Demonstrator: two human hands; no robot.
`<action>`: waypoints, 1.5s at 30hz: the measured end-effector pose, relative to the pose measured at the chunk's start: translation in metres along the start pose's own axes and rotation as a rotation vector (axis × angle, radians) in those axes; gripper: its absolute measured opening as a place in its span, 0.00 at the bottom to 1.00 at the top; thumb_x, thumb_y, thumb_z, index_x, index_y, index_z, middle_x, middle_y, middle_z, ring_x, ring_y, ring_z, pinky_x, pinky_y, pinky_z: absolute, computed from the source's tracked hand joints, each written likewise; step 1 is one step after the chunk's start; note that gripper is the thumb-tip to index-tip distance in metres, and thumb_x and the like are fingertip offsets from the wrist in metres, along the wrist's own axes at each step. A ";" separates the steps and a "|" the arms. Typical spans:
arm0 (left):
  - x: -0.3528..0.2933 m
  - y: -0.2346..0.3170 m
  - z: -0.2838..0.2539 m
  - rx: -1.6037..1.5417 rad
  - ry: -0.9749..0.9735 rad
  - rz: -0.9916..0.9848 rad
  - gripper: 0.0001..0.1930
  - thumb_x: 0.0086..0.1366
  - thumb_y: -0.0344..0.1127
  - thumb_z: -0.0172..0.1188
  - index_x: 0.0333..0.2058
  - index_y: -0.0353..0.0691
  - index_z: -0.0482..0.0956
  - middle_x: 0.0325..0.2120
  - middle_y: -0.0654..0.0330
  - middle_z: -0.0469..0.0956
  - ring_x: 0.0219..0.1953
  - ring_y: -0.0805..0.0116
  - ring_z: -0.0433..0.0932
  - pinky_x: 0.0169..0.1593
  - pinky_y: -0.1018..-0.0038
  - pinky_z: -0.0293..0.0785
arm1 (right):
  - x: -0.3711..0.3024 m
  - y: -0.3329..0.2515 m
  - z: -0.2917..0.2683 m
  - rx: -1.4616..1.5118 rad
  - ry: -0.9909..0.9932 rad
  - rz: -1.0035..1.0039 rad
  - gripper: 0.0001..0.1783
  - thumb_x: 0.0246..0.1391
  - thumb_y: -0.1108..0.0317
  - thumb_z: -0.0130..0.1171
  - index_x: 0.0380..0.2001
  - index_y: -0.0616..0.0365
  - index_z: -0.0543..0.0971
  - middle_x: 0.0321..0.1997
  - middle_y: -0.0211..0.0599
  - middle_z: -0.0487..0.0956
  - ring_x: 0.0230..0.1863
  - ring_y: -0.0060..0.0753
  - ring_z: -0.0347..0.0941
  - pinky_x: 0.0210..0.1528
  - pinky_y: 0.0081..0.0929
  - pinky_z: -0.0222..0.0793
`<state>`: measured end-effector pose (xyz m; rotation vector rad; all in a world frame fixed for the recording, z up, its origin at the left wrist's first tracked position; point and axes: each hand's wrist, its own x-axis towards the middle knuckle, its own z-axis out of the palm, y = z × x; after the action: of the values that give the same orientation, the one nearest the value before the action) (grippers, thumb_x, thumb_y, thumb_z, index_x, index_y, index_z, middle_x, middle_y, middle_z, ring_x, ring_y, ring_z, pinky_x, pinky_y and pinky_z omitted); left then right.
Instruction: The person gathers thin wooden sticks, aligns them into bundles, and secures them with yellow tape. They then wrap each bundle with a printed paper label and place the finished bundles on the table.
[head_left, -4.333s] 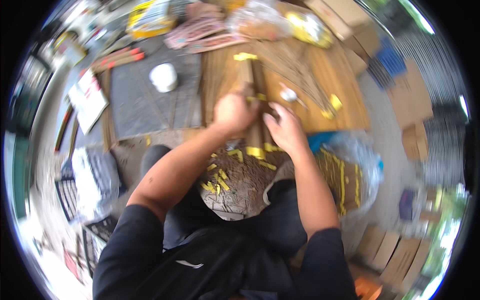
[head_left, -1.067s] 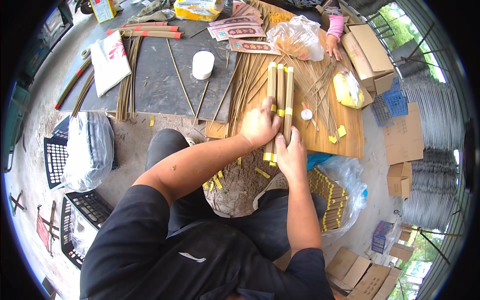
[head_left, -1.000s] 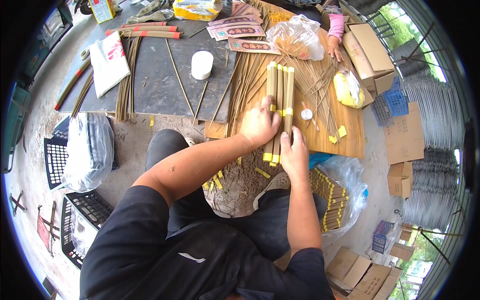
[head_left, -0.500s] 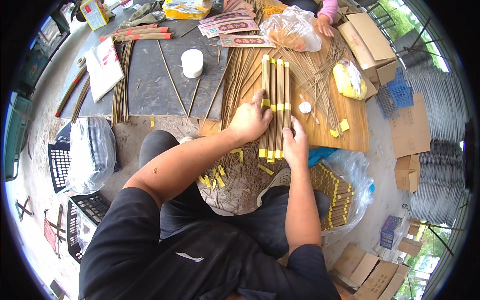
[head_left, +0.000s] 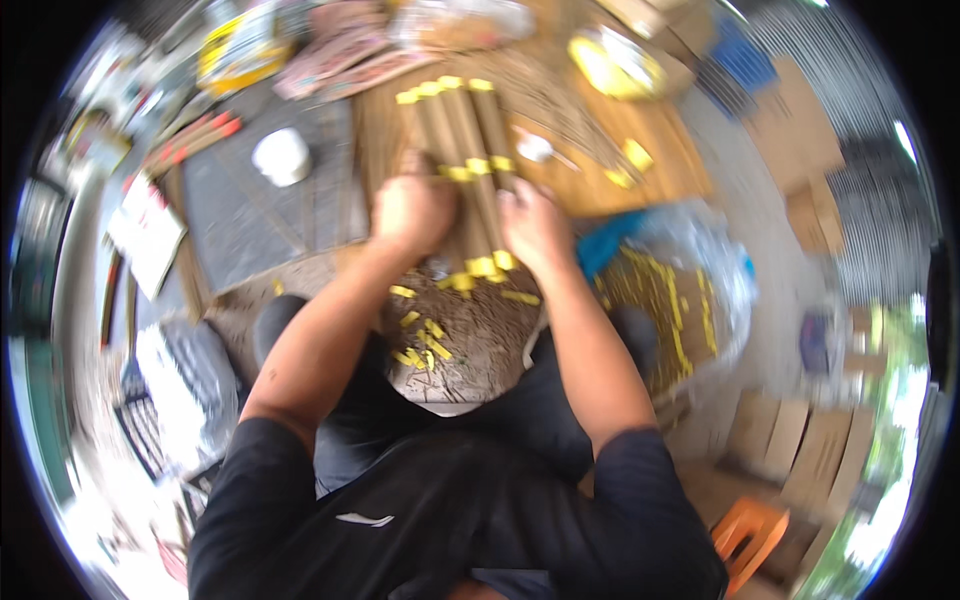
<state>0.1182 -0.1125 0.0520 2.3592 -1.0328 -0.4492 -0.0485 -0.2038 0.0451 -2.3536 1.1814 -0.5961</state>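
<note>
- The person sits low before a wooden board (head_left: 660, 140), both hands on a row of brown stick bundles (head_left: 465, 150) — each one wrapped with yellow paper bands at the far end, the middle and the near end.
- The left hand (head_left: 412, 210) lies curled over the left side of the row, fingers bent down on the bundles; whether it truly grips one or only presses, I cannot tell through the blur.
- The right hand (head_left: 535, 225) rests palm-down against the right side of the row, fingers fairly close together, touching the outermost bundle.
- The bundles lie side by side on the board, pointing away from the person, near ends at the board's edge above the lap.
- Done, by the look of it: about four bundles are banded and lined up together.
- Left, I would judge: loose thin sticks (head_left: 570, 110) lie fanned across the board beyond the hands, and yellow paper strips (head_left: 420, 335) are scattered on the ground between the knees, so more banding seems to remain.
- To the right sits a clear plastic bag (head_left: 680, 290) holding more yellow-banded sticks; to the left, on a dark mat (head_left: 250, 220), stands a white roll (head_left: 282, 155).
- The picture is smeared, so finer detail is lost.
</note>
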 end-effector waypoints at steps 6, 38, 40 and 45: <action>0.006 -0.020 0.008 -0.027 0.154 0.188 0.28 0.67 0.41 0.57 0.61 0.28 0.73 0.28 0.36 0.82 0.33 0.42 0.85 0.40 0.54 0.80 | -0.005 -0.010 -0.028 -0.056 -0.090 0.005 0.26 0.67 0.56 0.52 0.58 0.64 0.77 0.52 0.57 0.80 0.54 0.62 0.77 0.59 0.50 0.73; -0.002 -0.020 0.010 -0.123 0.304 0.140 0.23 0.66 0.36 0.64 0.60 0.42 0.78 0.34 0.42 0.85 0.35 0.50 0.87 0.40 0.62 0.81 | -0.083 0.524 -0.128 0.188 0.296 1.071 0.28 0.49 0.75 0.66 0.57 0.58 0.81 0.54 0.42 0.83 0.57 0.44 0.78 0.60 0.34 0.72; 0.004 -0.017 0.016 -0.062 0.432 0.309 0.23 0.63 0.35 0.64 0.58 0.37 0.78 0.29 0.42 0.84 0.34 0.46 0.86 0.40 0.60 0.81 | -0.124 0.533 -0.137 0.108 0.156 0.479 0.32 0.46 0.92 0.56 0.55 0.58 0.81 0.53 0.41 0.83 0.58 0.39 0.78 0.58 0.33 0.75; 0.001 -0.014 0.006 -0.146 0.215 0.107 0.29 0.64 0.37 0.61 0.62 0.33 0.71 0.29 0.42 0.82 0.34 0.45 0.84 0.42 0.57 0.79 | -0.123 0.472 -0.156 0.900 0.630 1.260 0.12 0.52 0.53 0.67 0.38 0.41 0.79 0.32 0.23 0.76 0.32 0.24 0.74 0.28 0.24 0.73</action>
<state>0.1240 -0.1071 0.0392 2.1569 -0.9843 -0.2171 -0.5001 -0.3867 -0.1131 -0.4474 1.7925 -1.0463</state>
